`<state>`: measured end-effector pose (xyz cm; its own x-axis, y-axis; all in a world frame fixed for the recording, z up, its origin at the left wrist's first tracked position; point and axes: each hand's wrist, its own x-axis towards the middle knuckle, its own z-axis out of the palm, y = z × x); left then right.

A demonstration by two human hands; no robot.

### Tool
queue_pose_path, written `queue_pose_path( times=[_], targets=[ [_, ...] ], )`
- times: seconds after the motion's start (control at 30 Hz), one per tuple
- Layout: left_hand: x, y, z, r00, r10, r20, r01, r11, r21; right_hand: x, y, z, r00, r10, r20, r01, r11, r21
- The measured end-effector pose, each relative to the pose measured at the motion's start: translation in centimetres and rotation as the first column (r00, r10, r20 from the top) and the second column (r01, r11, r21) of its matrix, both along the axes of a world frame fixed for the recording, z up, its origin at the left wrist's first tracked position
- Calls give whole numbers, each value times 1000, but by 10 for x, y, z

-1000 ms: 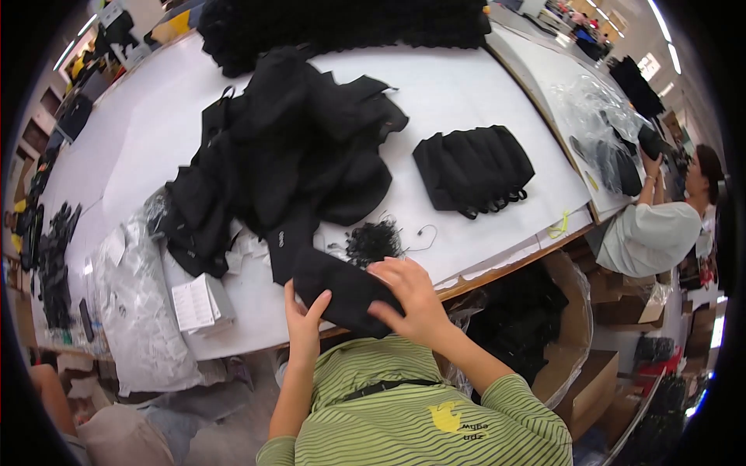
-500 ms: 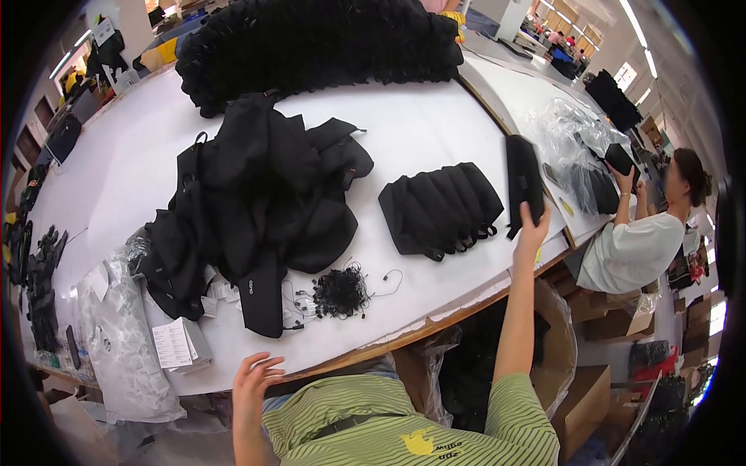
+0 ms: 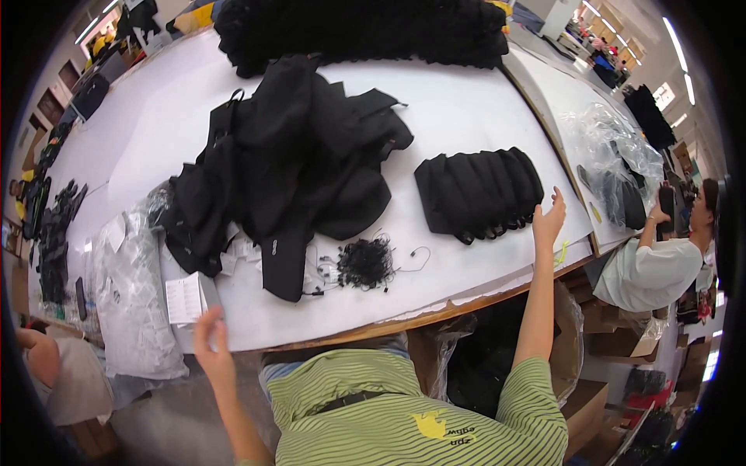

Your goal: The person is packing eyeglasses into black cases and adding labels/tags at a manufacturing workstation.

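My right hand (image 3: pixel 549 221) is at the right end of a row of black fabric pouches (image 3: pixel 478 194), fingers apart and holding nothing. Its thumb side is close against the end pouch; whether it touches I cannot tell. My left hand (image 3: pixel 212 342), a little blurred, is empty with loosely bent fingers, just off the table's front edge by a stack of white printed cards (image 3: pixel 186 299). A large heap of black pouches (image 3: pixel 284 155) lies left of the row, one pouch (image 3: pixel 284 268) pointing toward me. A tangle of black tag strings (image 3: pixel 365 262) sits between heap and row.
A clear plastic bag of white pieces (image 3: pixel 136 311) lies at the table's left front. A long black pile (image 3: pixel 361 31) spans the back. At right, a co-worker (image 3: pixel 653 268) handles a dark item beside clear plastic (image 3: pixel 614 147). An open carton (image 3: pixel 571 334) stands below the table edge.
The pouch my right hand held apart is now at the row's right end, and that hand has let go. My left hand has moved left toward the cards. The view has shifted.
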<state>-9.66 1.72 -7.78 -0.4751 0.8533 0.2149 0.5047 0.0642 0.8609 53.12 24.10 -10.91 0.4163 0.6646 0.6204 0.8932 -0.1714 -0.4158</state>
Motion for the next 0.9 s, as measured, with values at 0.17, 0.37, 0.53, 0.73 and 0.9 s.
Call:
queue_pose_path(
  times=[0.17, 0.37, 0.53, 0.73, 0.9],
  targets=[
    [-64, 37, -2, 883, 176, -434, -156, 984, 81, -174, -71, 7, 755, 548, -359, -621, 774, -125],
    [-121, 42, -45, 864, 114, -490, -256, 938, -234, -239, -87, -9, 682, 650, -334, -723, 530, -443],
    [-122, 44, -45, 869, 124, -479, -284, 917, -279, -231, -92, -19, 690, 664, -287, -686, 474, -551],
    [-112, 43, -18, 650, 193, -735, -359, 930, -73, -221, -98, 16, 628, 551, -550, -776, 498, -387],
    [-98, 40, 20, 939, 131, -319, -220, 939, -264, -239, -107, 41, 72, 330, -941, -835, 536, 124]
  ],
)
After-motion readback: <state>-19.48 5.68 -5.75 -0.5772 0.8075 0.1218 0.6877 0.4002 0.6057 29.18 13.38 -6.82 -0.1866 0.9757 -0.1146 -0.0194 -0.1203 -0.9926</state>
